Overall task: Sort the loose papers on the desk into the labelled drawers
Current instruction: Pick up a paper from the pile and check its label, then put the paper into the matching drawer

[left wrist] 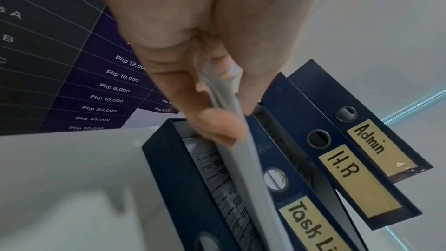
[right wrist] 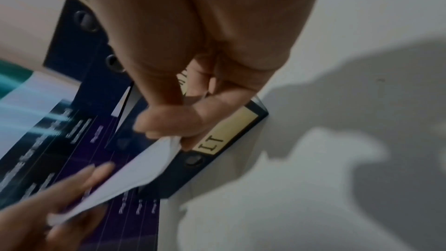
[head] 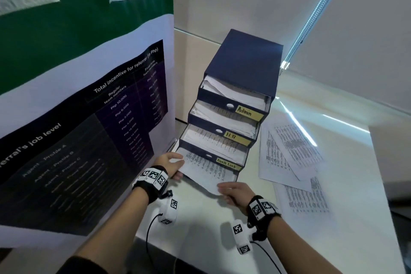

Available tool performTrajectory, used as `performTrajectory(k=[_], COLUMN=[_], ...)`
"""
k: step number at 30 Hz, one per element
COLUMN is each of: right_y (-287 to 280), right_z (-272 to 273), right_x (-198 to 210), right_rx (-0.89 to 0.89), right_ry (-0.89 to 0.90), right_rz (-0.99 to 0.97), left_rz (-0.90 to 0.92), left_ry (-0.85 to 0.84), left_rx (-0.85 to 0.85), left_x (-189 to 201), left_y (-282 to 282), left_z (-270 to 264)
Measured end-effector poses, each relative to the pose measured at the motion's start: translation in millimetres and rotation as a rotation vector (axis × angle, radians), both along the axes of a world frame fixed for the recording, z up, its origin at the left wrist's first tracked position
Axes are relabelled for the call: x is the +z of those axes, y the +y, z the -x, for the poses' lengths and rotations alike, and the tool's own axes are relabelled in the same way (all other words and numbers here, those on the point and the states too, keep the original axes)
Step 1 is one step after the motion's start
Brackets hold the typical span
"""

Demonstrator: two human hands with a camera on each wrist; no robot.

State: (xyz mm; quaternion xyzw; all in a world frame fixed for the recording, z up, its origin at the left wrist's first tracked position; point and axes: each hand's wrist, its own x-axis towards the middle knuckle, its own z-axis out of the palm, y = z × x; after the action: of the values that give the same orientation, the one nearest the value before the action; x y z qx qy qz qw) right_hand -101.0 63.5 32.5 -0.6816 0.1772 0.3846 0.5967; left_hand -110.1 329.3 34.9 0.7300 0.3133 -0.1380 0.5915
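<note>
Risk judged first: the sheaf of papers (head: 205,170) is held only at its near corners, so it could sag in the middle, catch on the front wall of the bottom drawer (head: 233,177) ahead of the hands and crumple; a loose top sheet could also slide out over that wall. The front of the "Task List" drawer (head: 229,164) just above the sheaf leaves a tight gap, so the far edge could be jammed there. Grip: the left hand (head: 172,165) is closed on the sheaf's left edge, thumb on top and fingers (left wrist: 217,127) curled under. The right hand (head: 233,191) is pinched on the near right corner. The sheaf lies partly inside the open bottom drawer, its near end held above the desk (head: 200,229). More loose papers (head: 289,158) are left to the right of the right hand, unsorted.
</note>
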Motion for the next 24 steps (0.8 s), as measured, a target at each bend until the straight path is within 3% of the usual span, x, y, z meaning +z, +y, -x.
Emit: performTrajectory(k=[2,7,9,11,13,17,21,24], right_y=[2.8,5.4,0.6,-14.6,-45.0,-135.6,-232.5,-285.7], right_z=[-11.9,-29.3,-31.7,-36.5,-44.8,-67.6,-106.0,-137.3], right_x=[-3.8,-14.5,-14.4,-11.8,-7.5,-5.6,-22.2,-41.2], right_rx=[-0.114,-0.254,-0.221,-0.161,-0.056,-0.077,-0.329,-0.492], right_ry=[-0.016,-0.048,-0.009,0.028,0.022,-0.027,-0.141,-0.170], right_rz=[-0.012,-0.064,-0.150,-0.189,-0.167,-0.059,0.229,0.414], left_rz=[0.008,-0.016,-0.187,-0.476,-0.586,-0.204,-0.154,-0.191], left_ry=[0.066,0.046,0.084,0.116,0.036,-0.067,-0.216,-0.198], left_rx=[-0.055,0.024,-0.151,-0.399,-0.575,-0.901,-0.812,-0.746], left_x=[2.8,2.2,0.8,9.1,24.9,68.8,54.9,20.9], left_y=[-2.9,-19.0,-26.8,-40.0,-61.2,-119.2,-194.9,-253.6], left_z=[-7.7,-24.2,-30.3,-35.6,-41.3,-56.0,-76.2,-102.8])
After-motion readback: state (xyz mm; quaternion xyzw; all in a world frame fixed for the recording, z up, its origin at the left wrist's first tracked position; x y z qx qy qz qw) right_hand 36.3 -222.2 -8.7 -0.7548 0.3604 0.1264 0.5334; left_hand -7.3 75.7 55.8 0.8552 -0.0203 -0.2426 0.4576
